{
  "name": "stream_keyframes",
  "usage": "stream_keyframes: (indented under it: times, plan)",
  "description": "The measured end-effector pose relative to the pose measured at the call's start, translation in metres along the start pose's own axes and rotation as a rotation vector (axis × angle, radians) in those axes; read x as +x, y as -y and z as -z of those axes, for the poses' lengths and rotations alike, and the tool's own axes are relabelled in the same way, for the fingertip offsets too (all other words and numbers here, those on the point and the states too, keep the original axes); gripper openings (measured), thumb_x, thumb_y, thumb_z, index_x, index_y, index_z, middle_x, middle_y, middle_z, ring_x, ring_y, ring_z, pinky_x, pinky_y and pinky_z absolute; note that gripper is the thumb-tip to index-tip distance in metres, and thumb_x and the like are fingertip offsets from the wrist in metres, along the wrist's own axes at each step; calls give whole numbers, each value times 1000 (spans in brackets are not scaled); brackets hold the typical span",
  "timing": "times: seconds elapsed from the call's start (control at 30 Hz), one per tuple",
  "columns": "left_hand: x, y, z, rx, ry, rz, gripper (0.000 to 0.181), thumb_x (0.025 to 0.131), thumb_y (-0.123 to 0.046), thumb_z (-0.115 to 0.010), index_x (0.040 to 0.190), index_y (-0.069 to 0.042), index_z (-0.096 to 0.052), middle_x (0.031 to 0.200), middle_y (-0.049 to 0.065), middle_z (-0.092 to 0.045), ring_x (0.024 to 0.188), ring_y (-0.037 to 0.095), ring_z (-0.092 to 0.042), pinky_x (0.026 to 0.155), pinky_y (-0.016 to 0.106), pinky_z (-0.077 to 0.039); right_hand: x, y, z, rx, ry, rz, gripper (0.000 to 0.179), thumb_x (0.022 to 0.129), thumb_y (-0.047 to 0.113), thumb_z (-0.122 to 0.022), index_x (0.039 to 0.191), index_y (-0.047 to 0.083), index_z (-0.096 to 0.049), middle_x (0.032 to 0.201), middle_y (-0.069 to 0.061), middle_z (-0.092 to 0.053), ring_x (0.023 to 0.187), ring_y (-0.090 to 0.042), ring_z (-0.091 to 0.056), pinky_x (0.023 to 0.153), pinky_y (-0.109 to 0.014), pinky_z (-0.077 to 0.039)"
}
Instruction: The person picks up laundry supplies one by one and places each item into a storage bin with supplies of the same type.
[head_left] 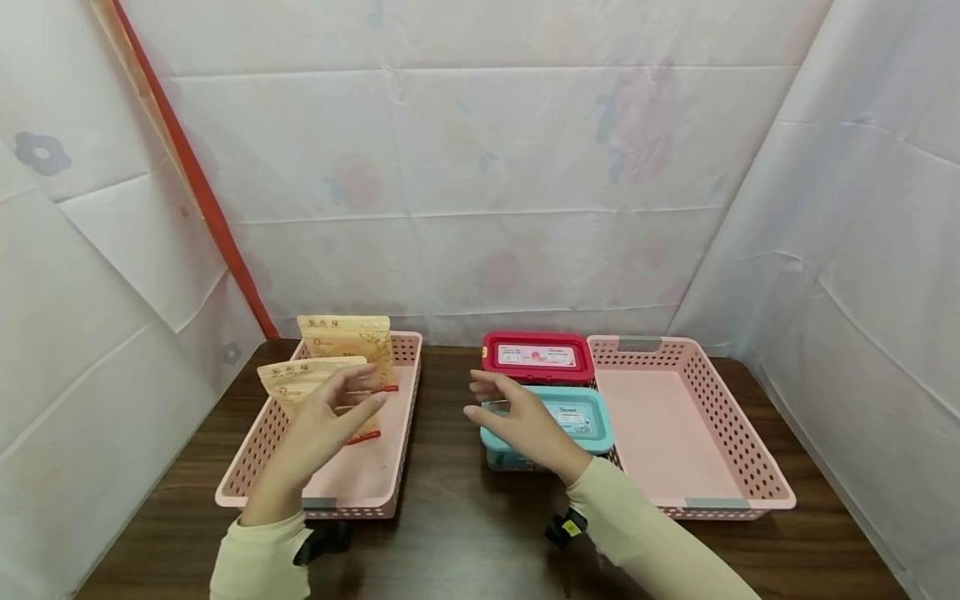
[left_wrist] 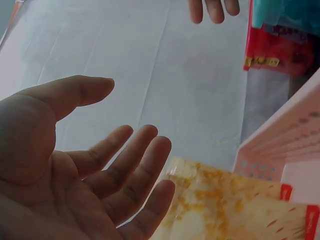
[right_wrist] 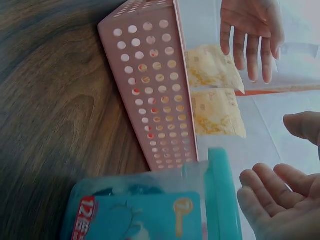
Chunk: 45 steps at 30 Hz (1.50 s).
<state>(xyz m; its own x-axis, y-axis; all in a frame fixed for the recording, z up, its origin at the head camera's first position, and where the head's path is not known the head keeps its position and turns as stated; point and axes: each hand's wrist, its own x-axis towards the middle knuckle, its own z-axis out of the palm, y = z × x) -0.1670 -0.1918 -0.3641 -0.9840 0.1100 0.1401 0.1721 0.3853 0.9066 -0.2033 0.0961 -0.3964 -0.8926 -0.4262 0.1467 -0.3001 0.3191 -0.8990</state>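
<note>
Hovering by the two pouches, the left hand (head_left: 326,429) holds nothing, its thumb and loosely bent fingers apart. From the head view it covers part of the front pouch (head_left: 296,383); whether a fingertip touches it, I cannot tell. That pouch and the back pouch (head_left: 351,337) (both yellowish, each with red at its bottom edge) stand upright in the left basket (head_left: 408,417), a pink one with rows of holes in its walls.

The right hand (head_left: 528,425) also grips nothing; thumb and fingers lie apart, reaching across the left part of the teal-lidded box (head_left: 585,423) in the head view. In the right wrist view, its fingers show close to the teal lid (right_wrist: 224,200), and contact is unclear. Just behind that box sits the red box (head_left: 538,357), with a pale label on its lid. Both boxes are just beside the right basket (head_left: 667,433), also pink, on the dark wooden table (head_left: 450,492). A pale patterned curtain (head_left: 487,167) hangs behind.
</note>
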Motion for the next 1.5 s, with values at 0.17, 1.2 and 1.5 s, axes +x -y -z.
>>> stream_keyframes:
  times: [0.17, 1.2, 1.5]
  plan:
    - [0, 3, -20, -28, 30, -43, 49, 98, -23, -68, 141, -6, -52, 127, 18, -63, 109, 32, -62, 82, 36, -55, -12, -1, 11, -7, -47, 0, 59, 95, 35, -71, 147, 20, -49, 133, 1, -60, 122, -19, -56, 103, -42, -47]
    - [14, -6, -97, -18, 146, -64, 39, 95, -25, -72, 131, -14, -63, 113, 3, -70, 99, 20, -67, 80, 36, -55, -65, -22, 65, -140, -163, -11, 57, 97, 33, -69, 146, 12, -50, 131, -9, -60, 119, -22, -56, 105, -49, -44]
    - [22, -8, -110, -24, 153, -35, 39, 96, -26, -69, 132, -12, -63, 111, 1, -68, 99, 18, -65, 82, 39, -55, -79, -27, 83, -161, -207, -50, 54, 99, 32, -66, 145, 10, -51, 132, -12, -60, 120, -26, -57, 103, -50, -46]
